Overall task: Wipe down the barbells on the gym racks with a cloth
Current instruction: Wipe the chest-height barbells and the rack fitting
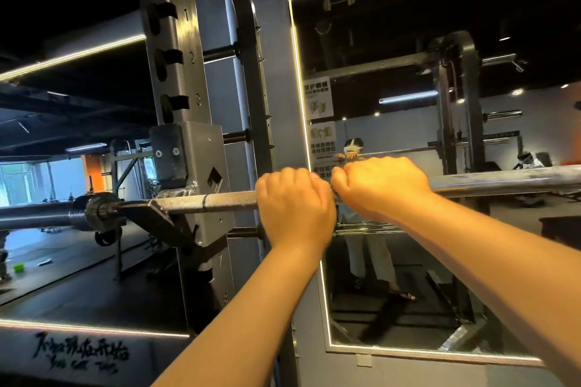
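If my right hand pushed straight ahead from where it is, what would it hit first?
The right hand grips the barbell; beyond it, probably the wall mirror, though depth is unclear.

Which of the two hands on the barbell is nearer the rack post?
The left hand, gripping the barbell on the side toward the rack post; the right hand grips just beside it, farther from the post.

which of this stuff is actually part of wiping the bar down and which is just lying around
Part of the job:
- barbell
- left hand and right hand, both curled over the bar
- rack holding the bar
- no cloth is visible

Just around:
- wall mirror
- posters on the mirror
- small green thing on the floor, far left
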A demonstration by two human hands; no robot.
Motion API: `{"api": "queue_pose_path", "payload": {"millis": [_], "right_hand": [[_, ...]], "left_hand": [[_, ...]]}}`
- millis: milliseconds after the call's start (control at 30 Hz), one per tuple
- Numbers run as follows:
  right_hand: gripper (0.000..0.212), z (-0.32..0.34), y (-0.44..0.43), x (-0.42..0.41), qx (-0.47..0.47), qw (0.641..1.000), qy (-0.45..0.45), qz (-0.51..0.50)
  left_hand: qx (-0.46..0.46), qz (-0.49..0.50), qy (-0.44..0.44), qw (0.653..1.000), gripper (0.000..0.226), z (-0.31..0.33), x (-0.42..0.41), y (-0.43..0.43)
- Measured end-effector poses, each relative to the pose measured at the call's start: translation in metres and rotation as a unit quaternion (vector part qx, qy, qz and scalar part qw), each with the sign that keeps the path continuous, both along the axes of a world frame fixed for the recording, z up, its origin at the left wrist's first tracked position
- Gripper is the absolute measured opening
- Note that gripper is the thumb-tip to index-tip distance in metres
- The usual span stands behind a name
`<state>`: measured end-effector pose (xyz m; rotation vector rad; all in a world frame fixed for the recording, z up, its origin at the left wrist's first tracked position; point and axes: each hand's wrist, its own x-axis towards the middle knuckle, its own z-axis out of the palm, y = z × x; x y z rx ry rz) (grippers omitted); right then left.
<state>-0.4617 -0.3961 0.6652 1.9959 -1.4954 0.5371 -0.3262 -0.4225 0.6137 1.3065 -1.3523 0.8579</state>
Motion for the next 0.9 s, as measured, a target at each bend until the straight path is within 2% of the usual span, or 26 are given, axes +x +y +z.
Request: {"api": "queue_pose_path", "payload": {"millis": [100,233,333,433,533,600,767,867,900], "right_hand": [[0.039,0.001,-0.001,-0.001,0.016,1.000,0.015,-0.008],[0.041,0.001,0.001,-0.003,0.004,1.000,0.018,0.007],[0.036,0.001,0.004,-0.002,-0.001,1.000,-0.007,0.019],[0.029,0.001,0.005,-0.001,-0.007,0.999,-0.029,0.029],[0.038,0.001,0.002,-0.001,-0.014,1.000,-0.012,0.013],[0.046,-0.001,0.001,-0.001,-0.013,1.000,-0.007,0.005],[0.035,-0.001,0.007,-0.001,-0.019,1.000,-0.007,0.009],[0.024,-0.001,0.008,-0.001,-0.027,0.999,0.021,0.016],[0.025,-0.001,0.007,-0.002,-0.026,0.999,0.030,0.018]], "left_hand": [[0.003,-0.019,-0.042,0.999,0.041,-0.004,-0.008,0.006],[0.027,-0.065,-0.119,0.990,0.043,-0.002,0.020,0.008],[0.037,-0.048,-0.102,0.993,0.043,0.003,0.043,0.005],[0.026,-0.028,-0.027,0.999,0.040,0.006,0.043,0.000],[0.018,0.003,0.007,1.000,0.044,0.002,0.022,0.000],[0.028,0.013,-0.007,1.000,0.044,-0.004,0.007,0.003],[0.045,-0.072,-0.093,0.992,0.043,-0.008,0.025,0.014],[0.090,0.005,-0.132,0.987,0.051,0.005,0.059,0.009],[0.106,0.026,-0.111,0.988,0.057,0.009,0.068,0.008]]}}
